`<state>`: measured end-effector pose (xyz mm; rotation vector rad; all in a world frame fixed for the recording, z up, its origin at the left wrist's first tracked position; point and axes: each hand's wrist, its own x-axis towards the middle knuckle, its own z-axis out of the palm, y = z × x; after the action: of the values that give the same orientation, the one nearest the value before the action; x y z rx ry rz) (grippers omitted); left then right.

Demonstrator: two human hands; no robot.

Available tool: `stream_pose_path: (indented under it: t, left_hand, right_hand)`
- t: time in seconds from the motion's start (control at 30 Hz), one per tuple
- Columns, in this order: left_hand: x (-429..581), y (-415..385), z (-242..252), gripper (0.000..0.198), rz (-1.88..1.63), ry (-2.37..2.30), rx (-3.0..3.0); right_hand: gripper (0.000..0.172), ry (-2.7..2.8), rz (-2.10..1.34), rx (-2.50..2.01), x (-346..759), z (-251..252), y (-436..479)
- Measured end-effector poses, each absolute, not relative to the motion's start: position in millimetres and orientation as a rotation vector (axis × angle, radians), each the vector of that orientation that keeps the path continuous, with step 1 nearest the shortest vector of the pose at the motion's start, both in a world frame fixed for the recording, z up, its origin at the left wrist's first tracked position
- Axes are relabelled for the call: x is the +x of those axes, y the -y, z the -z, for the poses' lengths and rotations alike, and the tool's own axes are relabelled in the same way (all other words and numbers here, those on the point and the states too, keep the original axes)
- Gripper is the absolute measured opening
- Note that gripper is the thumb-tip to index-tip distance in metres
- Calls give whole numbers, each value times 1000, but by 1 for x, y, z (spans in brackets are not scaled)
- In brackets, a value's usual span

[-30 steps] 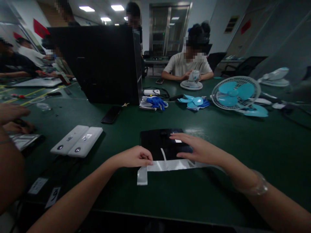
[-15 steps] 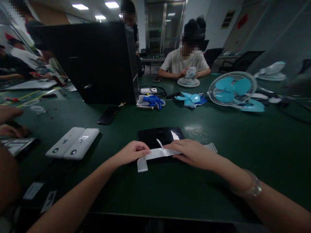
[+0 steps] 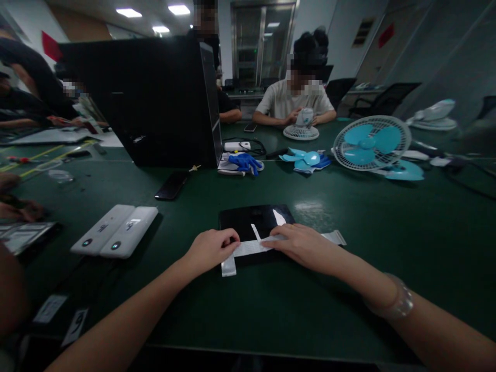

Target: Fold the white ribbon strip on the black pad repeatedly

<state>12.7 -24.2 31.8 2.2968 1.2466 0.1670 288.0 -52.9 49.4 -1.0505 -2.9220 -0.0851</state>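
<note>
On dark-green worktop (image 3: 271, 310): pinched in left hand (image 3: 211, 248) and touched by fingers of right hand (image 3: 306, 245) (grip not discernible), white ribbon cable (image 3: 250, 248). Between hands, under cable: glossy black panel (image 3: 238, 219). Left of left hand: two white devices (image 3: 129, 232). Beyond right hand: blue-bladed fan (image 3: 367, 143).

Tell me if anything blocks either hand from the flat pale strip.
Nothing visible does: the left hand pinches the flat pale strip near its bent left end, and the right hand touches it farther right. The black panel lies beneath the strip, not between.
</note>
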Motion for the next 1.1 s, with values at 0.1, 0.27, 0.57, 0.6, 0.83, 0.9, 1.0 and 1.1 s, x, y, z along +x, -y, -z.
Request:
stream_pose_path:
  t: [0.1, 0.27, 0.57, 0.6, 0.83, 0.9, 1.0, 1.1]
  left_hand:
    - [14, 25, -31, 26, -148, -1260, 2298]
    - [16, 27, -33, 26, -102, -1267, 2440]
    - [15, 27, -34, 24, -104, -1320, 2453]
    - [15, 27, -34, 23, -128, -1324, 2445]
    - [10, 22, -32, 30, -306, -1425, 2357]
    - [8, 19, -29, 34, -317, -1447, 2313]
    - [5, 15, -25, 38, -319, -1480, 2256]
    - [4, 12, -22, 38, -338, -1492, 2221]
  right_hand:
    - [46, 2896, 109, -1038, 288, -46, 53]
    - [42, 2869, 39, -1074, 285, -48, 57]
    - [36, 2792, -142, -1014, 275, -57, 59]
    - [37, 2793, -164, -992, 275, -57, 60]
    - [38, 2783, -264, -965, 269, -55, 63]
    - [37, 2780, -271, -982, 268, -55, 63]
    - [37, 2770, -306, -978, 270, -55, 61]
    - [51, 2725, -315, -1012, 278, -53, 54]
